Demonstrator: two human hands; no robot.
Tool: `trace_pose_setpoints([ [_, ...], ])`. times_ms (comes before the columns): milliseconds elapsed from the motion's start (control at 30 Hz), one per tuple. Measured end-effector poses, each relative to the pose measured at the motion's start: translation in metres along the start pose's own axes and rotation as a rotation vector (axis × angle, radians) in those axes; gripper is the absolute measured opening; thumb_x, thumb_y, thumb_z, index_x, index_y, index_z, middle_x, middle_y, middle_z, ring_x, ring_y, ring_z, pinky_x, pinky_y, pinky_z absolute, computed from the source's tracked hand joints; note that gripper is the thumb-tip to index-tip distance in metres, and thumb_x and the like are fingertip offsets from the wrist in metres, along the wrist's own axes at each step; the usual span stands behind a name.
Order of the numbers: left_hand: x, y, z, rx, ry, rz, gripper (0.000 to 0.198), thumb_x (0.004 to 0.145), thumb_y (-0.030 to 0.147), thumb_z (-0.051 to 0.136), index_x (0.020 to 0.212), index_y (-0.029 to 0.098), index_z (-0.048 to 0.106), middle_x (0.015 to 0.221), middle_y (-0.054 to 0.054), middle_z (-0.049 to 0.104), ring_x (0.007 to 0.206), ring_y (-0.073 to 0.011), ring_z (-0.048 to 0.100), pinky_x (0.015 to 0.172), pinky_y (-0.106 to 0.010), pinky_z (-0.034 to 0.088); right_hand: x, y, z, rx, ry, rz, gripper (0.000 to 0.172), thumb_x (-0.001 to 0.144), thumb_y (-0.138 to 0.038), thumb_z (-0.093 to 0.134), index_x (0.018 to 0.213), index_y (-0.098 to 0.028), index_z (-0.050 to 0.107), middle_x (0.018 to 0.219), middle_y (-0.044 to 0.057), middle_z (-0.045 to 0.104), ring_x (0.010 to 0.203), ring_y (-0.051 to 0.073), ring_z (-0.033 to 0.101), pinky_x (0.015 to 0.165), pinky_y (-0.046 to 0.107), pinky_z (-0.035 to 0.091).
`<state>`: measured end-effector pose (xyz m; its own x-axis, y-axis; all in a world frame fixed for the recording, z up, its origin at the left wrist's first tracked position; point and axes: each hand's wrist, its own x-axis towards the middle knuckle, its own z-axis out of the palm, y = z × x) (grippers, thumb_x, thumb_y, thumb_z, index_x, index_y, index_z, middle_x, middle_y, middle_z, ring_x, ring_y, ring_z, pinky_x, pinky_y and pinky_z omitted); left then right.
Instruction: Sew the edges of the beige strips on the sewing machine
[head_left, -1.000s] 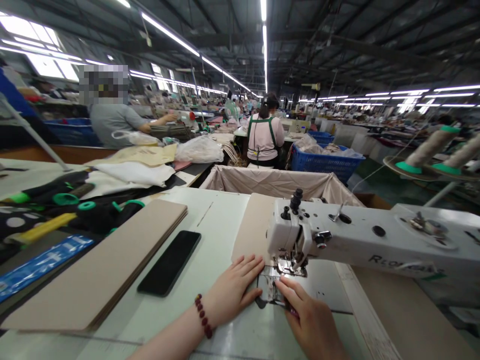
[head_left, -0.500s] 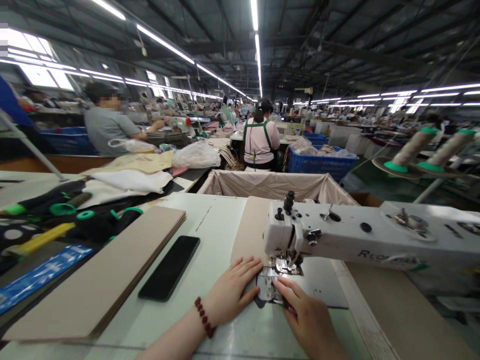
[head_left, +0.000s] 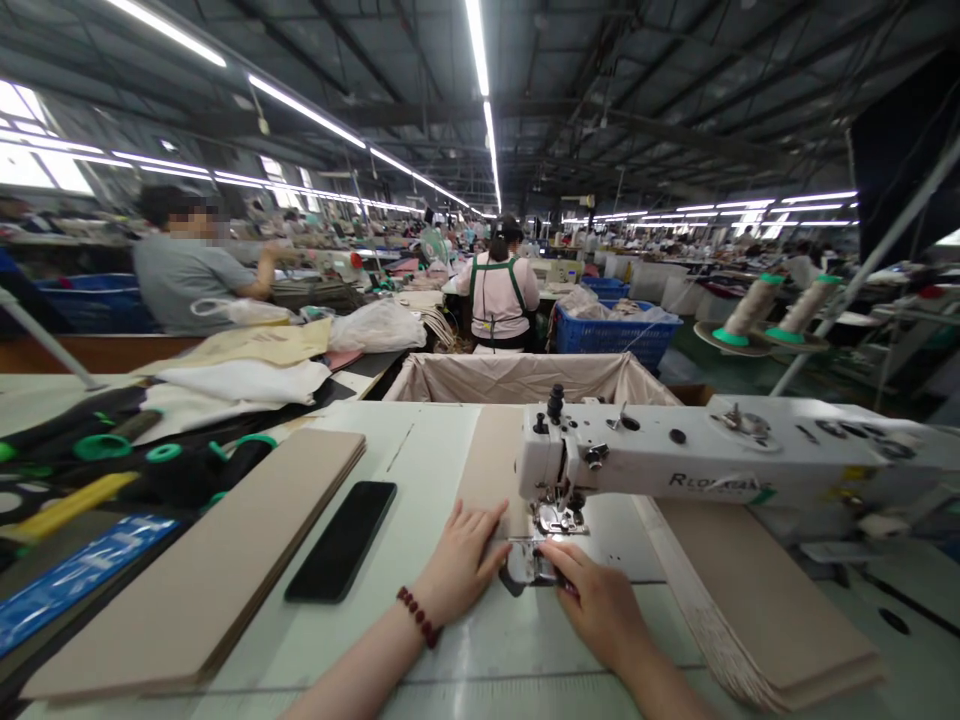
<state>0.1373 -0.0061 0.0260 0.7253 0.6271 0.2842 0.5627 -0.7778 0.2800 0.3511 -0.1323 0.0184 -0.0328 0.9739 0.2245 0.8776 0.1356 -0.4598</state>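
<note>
My left hand (head_left: pixel 463 562), wearing a dark red bead bracelet (head_left: pixel 418 614), lies with fingers spread at the near end of a beige panel (head_left: pixel 489 455). That panel rests flat on the table, left of the needle area of a white sewing machine (head_left: pixel 637 450). Close to the presser foot (head_left: pixel 559 517), my right hand (head_left: pixel 604 605) has its fingers bent together over the metal plate (head_left: pixel 525 565). A small purplish thing shows under these fingers, mostly hidden. A black phone (head_left: pixel 341 540) lies to the left of my left hand.
A stack of beige panels (head_left: pixel 217 550) lies at left; another pile (head_left: pixel 772 590) sits right of the machine. Thread cones (head_left: pixel 750 310) stand behind it. A cloth-lined bin (head_left: pixel 517 375) adjoins the table's far edge. Co-workers (head_left: pixel 499 295) (head_left: pixel 191 270) sit beyond.
The view has turned slightly right, showing more of the pile beside the machine. Both hands stay by the presser foot, with only slight finger shifts. The co-worker at left has raised a hand.
</note>
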Motion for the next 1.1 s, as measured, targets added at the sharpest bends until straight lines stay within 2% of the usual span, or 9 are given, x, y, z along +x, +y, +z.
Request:
trace_pose_setpoints([
  [100,0.003,0.000,0.001,0.045,0.060,-0.096,0.038,0.103,0.028,0.028,0.134,0.016,0.045,0.112,-0.011,0.065,0.108,-0.0239,0.059,0.103,-0.046,0.039,0.002,-0.004,-0.005,0.012,0.007,0.000,0.061,0.080,-0.003,0.046,0.133,-0.033,0.049,0.134,-0.003,0.054,0.117,0.017,0.054,0.096,0.031,0.045],
  [200,-0.013,0.002,0.006,0.100,0.088,-0.154,0.041,0.097,0.022,0.035,0.137,0.013,0.044,0.128,-0.015,0.056,0.122,-0.0293,0.050,0.103,-0.049,0.038,0.000,-0.008,-0.015,0.023,0.002,-0.008,0.053,0.081,-0.006,0.048,0.128,-0.032,0.054,0.130,-0.002,0.057,0.115,0.018,0.056,0.095,0.031,0.046],
  [333,-0.076,0.003,0.009,0.162,0.074,-0.206,0.056,0.082,0.012,0.043,0.138,0.012,0.046,0.143,-0.018,0.043,0.133,-0.0375,0.036,0.106,-0.059,0.032,-0.029,-0.008,-0.033,0.037,-0.002,0.038,0.047,0.082,-0.010,0.048,0.124,-0.030,0.056,0.120,0.000,0.062,0.102,0.019,0.062,0.084,0.030,0.050],
  [433,-0.128,0.003,0.005,0.185,0.022,-0.142,0.067,0.079,0.009,0.044,0.144,0.022,0.039,0.149,-0.009,0.036,0.135,-0.0345,0.036,0.107,-0.056,0.034,-0.068,-0.003,-0.042,0.144,-0.014,0.154,0.043,0.086,-0.015,0.047,0.124,-0.032,0.056,0.114,-0.002,0.066,0.097,0.018,0.064,0.082,0.028,0.051],
  [500,-0.143,0.006,-0.002,0.157,-0.029,-0.068,0.071,0.080,0.008,0.043,0.147,0.028,0.032,0.152,-0.004,0.031,0.136,-0.0318,0.034,0.108,-0.055,0.034,-0.091,-0.001,-0.043,0.247,-0.001,0.238,0.035,0.091,-0.022,0.047,0.122,-0.032,0.058,0.114,-0.002,0.067,0.100,0.018,0.064,0.086,0.027,0.050],
  [633,-0.119,0.026,-0.020,0.016,-0.151,0.025,0.061,0.084,0.005,0.039,0.139,0.029,0.044,0.149,0.000,0.037,0.138,-0.0274,0.032,0.112,-0.055,0.027,-0.116,-0.004,-0.038,0.370,0.066,0.353,0.028,0.096,-0.035,0.045,0.118,-0.029,0.061,0.113,0.002,0.068,0.106,0.020,0.062,0.092,0.028,0.047],
  [733,-0.091,0.057,-0.025,-0.087,-0.179,0.082,0.049,0.087,0.014,0.049,0.134,0.028,0.048,0.147,-0.003,0.039,0.138,-0.0287,0.031,0.113,-0.054,0.027,-0.126,-0.008,-0.034,0.410,0.136,0.405,0.027,0.097,-0.040,0.044,0.111,-0.026,0.062,0.108,0.004,0.069,0.105,0.020,0.062,0.093,0.027,0.046],
  [900,-0.077,0.122,-0.005,-0.130,-0.268,0.174,0.077,0.080,0.016,0.067,0.146,0.034,0.031,0.145,-0.006,0.040,0.127,-0.0323,0.041,0.104,-0.053,0.039,-0.149,-0.015,-0.025,0.391,0.187,0.465,0.029,0.097,-0.047,0.042,0.093,-0.024,0.059,0.085,0.003,0.068,0.079,0.019,0.067,0.075,0.024,0.051],
  [1100,-0.081,0.156,0.022,-0.151,-0.169,0.134,0.024,0.094,0.020,0.057,0.115,0.031,0.060,0.105,-0.006,0.059,0.097,-0.0269,0.053,0.084,-0.043,0.048,-0.169,-0.023,-0.012,0.307,0.127,0.465,0.025,0.098,-0.047,0.037,0.097,-0.026,0.051,0.079,0.000,0.064,0.071,0.019,0.065,0.063,0.024,0.048],
])
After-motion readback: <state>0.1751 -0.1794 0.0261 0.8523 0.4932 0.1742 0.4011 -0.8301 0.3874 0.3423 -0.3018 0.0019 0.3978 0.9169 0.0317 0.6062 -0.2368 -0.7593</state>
